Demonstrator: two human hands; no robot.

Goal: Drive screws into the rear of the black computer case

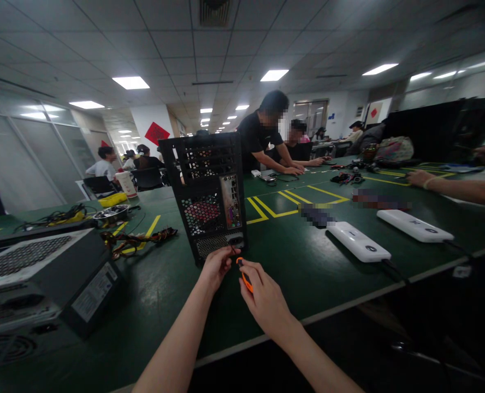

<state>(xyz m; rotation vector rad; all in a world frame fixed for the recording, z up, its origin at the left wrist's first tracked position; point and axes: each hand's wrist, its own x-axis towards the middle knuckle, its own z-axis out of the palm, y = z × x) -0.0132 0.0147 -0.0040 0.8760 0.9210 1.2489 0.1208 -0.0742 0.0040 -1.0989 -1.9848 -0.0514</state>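
A black computer case (203, 196) stands upright on the green table, its perforated back panel and ports facing me. My left hand (218, 267) is at the lower edge of this panel, just below the power socket. Its thumb and fingertips are pinched together on something small and dark that I cannot make out. In my right hand (262, 295) is an orange-and-black screwdriver (246, 277), held by its handle between thumb and fingers. The handle's upper end points toward the left fingertips. Its tip is too small and dark to make out.
To the left lie a grey power supply unit (82, 273), bundled cables (140, 240) and a metal bowl (110, 214). Two white power banks (357, 240) with cords rest on the right. A person in black (262, 131) leans over the far side; another person's arm (451, 188) reaches in from the right.
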